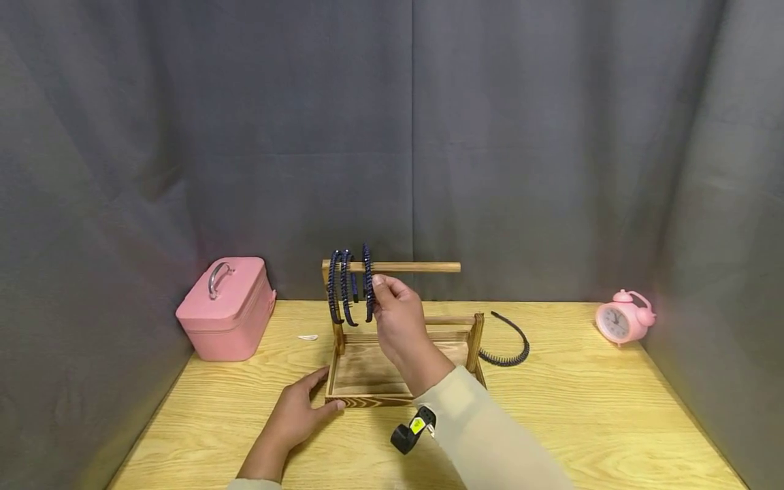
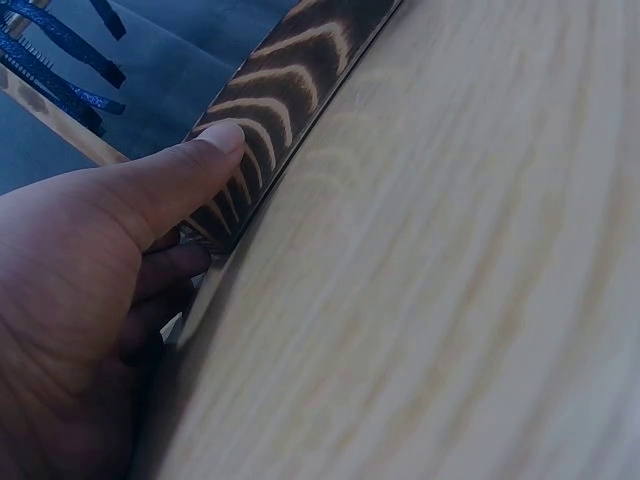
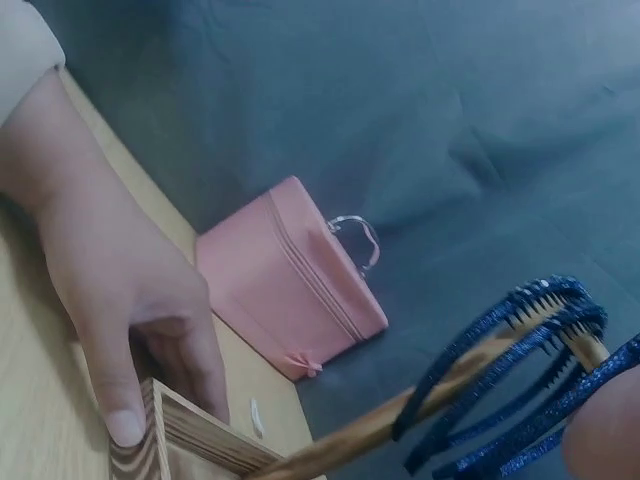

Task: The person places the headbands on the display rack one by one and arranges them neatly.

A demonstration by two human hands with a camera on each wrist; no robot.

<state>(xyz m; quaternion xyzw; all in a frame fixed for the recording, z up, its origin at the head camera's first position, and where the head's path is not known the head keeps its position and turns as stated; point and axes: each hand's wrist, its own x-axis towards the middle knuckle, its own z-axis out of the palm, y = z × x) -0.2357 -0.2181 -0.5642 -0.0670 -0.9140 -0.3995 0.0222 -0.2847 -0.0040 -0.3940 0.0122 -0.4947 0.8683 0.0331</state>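
Note:
In the head view, my right hand [image 1: 401,323] pinches a dark blue toothed headband [image 1: 369,286] between thumb and fingers. That headband hangs over the top bar [image 1: 422,267] of a wooden stand with a tray base [image 1: 373,401]. To its left, two similar glittery headbands [image 1: 346,286] hang on the same bar by the upright. My left hand [image 1: 297,412] grips the tray's front left corner. The left wrist view shows its thumb [image 2: 215,145] on the striped front face, the other fingers round the side. Only a fingertip [image 3: 605,435] of my right hand shows in the right wrist view.
Another dark headband [image 1: 507,361] lies on the table right of the stand. A pink case [image 1: 226,323] with a metal handle stands at the left, a pink alarm clock [image 1: 621,320] at the far right. A small white clip [image 1: 308,337] lies between case and stand. Grey curtains surround the table.

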